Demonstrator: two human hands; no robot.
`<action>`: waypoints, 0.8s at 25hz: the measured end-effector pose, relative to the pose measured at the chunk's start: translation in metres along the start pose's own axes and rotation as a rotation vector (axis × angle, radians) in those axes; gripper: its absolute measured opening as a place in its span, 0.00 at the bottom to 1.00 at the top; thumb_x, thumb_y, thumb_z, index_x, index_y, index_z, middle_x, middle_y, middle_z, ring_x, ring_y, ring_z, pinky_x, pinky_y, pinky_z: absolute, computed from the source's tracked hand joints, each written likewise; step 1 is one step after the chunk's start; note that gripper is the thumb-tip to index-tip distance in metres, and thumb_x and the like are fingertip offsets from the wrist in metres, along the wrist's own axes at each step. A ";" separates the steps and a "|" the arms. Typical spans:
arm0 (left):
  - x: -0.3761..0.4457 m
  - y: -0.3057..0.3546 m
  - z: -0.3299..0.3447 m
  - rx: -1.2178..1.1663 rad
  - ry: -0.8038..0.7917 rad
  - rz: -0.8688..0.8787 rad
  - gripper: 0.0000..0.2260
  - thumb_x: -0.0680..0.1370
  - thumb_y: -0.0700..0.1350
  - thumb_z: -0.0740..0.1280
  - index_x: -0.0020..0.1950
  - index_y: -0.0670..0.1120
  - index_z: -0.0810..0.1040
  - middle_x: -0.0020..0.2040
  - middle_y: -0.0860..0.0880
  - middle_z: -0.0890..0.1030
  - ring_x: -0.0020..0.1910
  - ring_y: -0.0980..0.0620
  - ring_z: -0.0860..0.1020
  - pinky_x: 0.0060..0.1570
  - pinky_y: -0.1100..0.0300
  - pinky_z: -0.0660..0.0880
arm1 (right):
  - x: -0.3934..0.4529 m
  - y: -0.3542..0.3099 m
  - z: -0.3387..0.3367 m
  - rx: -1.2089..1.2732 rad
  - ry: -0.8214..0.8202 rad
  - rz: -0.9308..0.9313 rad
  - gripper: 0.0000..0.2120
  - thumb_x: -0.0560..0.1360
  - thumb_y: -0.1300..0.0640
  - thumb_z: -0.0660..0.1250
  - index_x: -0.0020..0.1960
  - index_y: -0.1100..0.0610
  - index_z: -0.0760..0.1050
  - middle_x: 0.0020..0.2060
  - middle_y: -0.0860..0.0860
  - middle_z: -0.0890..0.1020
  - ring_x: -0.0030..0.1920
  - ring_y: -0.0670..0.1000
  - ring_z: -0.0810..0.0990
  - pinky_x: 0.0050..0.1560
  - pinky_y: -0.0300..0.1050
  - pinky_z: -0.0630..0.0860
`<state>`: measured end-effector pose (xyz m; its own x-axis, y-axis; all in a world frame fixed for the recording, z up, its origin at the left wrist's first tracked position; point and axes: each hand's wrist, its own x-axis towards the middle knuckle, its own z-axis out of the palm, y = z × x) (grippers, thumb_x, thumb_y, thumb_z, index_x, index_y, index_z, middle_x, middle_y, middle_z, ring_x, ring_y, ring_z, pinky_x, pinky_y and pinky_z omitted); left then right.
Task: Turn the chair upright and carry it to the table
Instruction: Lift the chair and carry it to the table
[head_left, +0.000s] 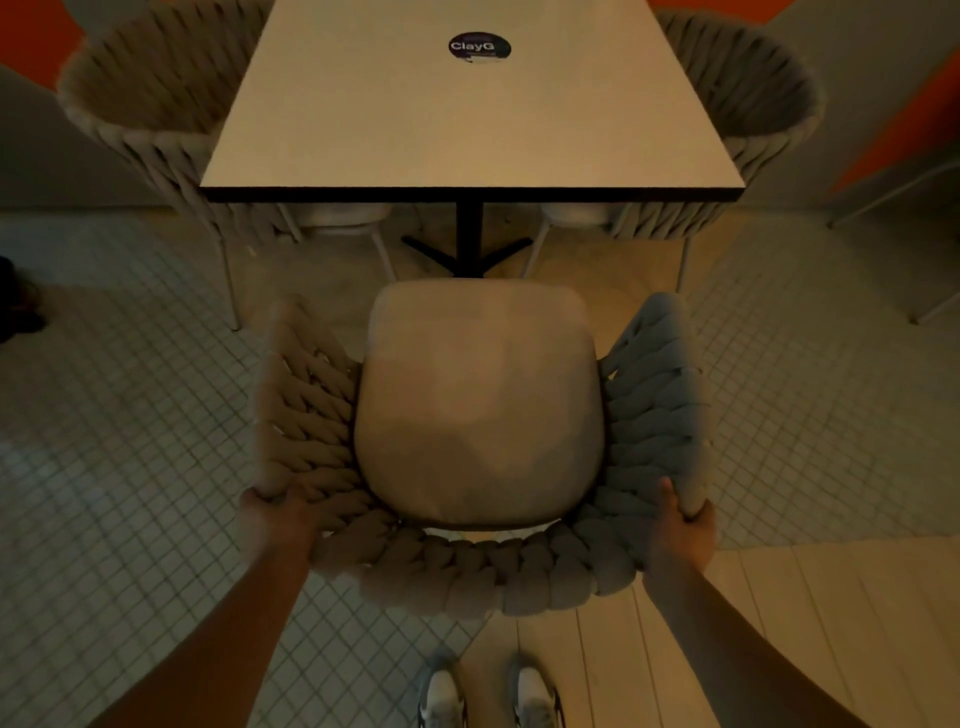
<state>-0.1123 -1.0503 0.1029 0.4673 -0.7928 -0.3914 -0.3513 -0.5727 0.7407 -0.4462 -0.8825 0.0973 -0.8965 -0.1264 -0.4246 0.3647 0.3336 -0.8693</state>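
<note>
The chair (480, 410) stands upright right in front of me, seat up, with a beige cushion and a thick braided rope back and arms. Its front faces the table (467, 109), whose near edge is just beyond the seat. My left hand (275, 514) grips the braided rim at the chair's back left corner. My right hand (680, 525) grips the rim at the back right corner. The table has a pale square top, a dark edge and a black pedestal base (467, 249). The chair's legs are hidden under the seat.
Two matching rope chairs stand at the table, one on the left (156, 104) and one on the right (748, 114). A round dark sticker (479, 48) sits on the tabletop. My shoes (488, 696) stand behind the chair, where floor tiles meet pale boards.
</note>
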 end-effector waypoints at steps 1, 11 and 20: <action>0.003 0.001 -0.003 0.004 -0.007 0.015 0.20 0.75 0.49 0.67 0.61 0.37 0.73 0.55 0.36 0.80 0.52 0.36 0.79 0.47 0.44 0.77 | 0.000 -0.003 -0.001 0.009 -0.024 0.006 0.22 0.76 0.48 0.68 0.66 0.57 0.71 0.57 0.58 0.78 0.55 0.59 0.78 0.52 0.54 0.77; 0.027 0.021 0.011 -0.009 -0.057 0.125 0.19 0.77 0.46 0.65 0.65 0.37 0.71 0.58 0.35 0.79 0.54 0.36 0.78 0.50 0.44 0.76 | 0.043 -0.023 0.009 -0.041 -0.092 -0.054 0.21 0.76 0.51 0.67 0.66 0.54 0.70 0.58 0.56 0.78 0.56 0.59 0.78 0.55 0.56 0.78; 0.037 0.022 0.016 -0.022 -0.048 0.163 0.17 0.77 0.48 0.67 0.60 0.38 0.73 0.53 0.37 0.80 0.47 0.41 0.78 0.43 0.49 0.74 | 0.053 -0.028 0.023 -0.123 -0.076 -0.077 0.21 0.74 0.47 0.68 0.64 0.53 0.71 0.57 0.57 0.79 0.55 0.60 0.79 0.55 0.59 0.78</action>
<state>-0.1159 -1.0956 0.0963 0.3662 -0.8843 -0.2897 -0.4015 -0.4310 0.8081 -0.4986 -0.9201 0.0935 -0.8974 -0.2244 -0.3798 0.2578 0.4317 -0.8644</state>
